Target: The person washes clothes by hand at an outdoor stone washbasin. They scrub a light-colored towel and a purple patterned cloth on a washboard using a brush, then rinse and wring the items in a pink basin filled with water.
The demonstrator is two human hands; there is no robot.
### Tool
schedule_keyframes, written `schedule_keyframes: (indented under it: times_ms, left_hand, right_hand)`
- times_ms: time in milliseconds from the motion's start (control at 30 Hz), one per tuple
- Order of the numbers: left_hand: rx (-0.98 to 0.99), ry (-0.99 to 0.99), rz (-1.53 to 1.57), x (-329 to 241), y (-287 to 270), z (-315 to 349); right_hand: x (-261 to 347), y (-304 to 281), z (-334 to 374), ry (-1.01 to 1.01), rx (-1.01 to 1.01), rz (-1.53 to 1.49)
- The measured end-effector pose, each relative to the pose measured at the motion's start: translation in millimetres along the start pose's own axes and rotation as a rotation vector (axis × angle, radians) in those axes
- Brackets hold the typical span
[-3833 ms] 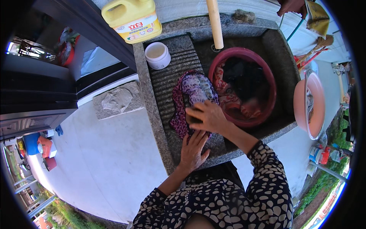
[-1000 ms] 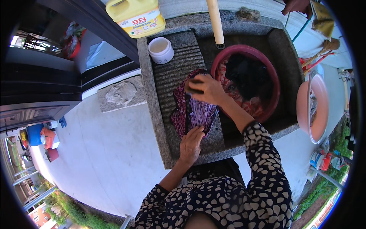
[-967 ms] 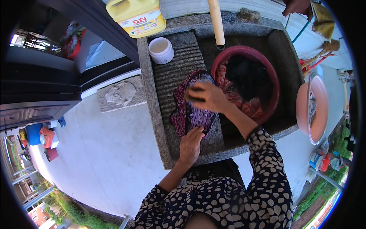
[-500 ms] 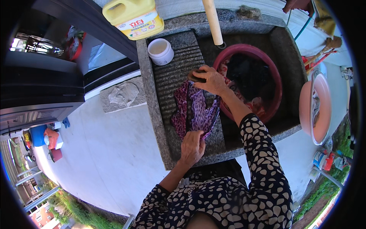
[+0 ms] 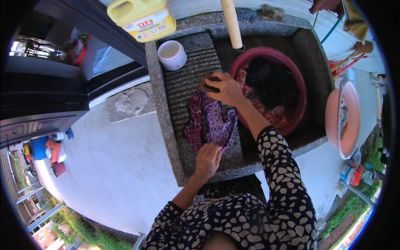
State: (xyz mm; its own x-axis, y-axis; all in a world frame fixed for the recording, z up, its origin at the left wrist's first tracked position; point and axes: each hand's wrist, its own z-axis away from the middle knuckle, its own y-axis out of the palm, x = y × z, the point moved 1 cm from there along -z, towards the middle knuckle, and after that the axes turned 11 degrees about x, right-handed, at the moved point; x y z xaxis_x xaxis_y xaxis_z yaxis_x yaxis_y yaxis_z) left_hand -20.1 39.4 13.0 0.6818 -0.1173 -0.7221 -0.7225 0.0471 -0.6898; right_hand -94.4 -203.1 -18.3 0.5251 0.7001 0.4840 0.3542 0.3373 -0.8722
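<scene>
A purple leopard-print cloth (image 5: 217,121) with dark bands lies spread over the ridged stone washboard (image 5: 183,83). At its near end my left hand (image 5: 207,161) is closed on the fabric and presses it against the stone. My right hand (image 5: 228,88) grips a brown scrubbing brush (image 5: 207,84) at the cloth's far end. The brush's underside is hidden, so its bristles cannot be seen. Just right of the cloth, a dark pink basin (image 5: 303,85) stands in the sink with dark water and red-and-white patterned fabric in it.
A white tub (image 5: 173,56) stands on the washboard's far left corner, beside a yellow detergent jug (image 5: 146,21). A pale pipe (image 5: 232,25) comes down into the stone sink (image 5: 310,48). To the right is a pink basin (image 5: 333,114) with cloth inside. A grey rag (image 5: 131,102) lies on a slab at left.
The whole view has shifted slightly, so the scene sits a little further left. The brush in my right hand has moved slightly left at the cloth's far end. My left hand keeps its hold.
</scene>
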Motion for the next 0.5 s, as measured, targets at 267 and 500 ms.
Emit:
schedule_keyframes:
  times_ms: [267, 500]
  left_hand:
    - [-0.038, -0.051, -0.061, 3.9, -1.4, -3.9]
    - [-0.059, -0.043, -0.163, 7.4, 4.1, -24.2]
  right_hand:
    - [60.4, -0.8, 77.9, -0.235, 0.116, -0.037]
    - [26.2, 3.6, -2.4, -0.012, -0.297, -0.013]
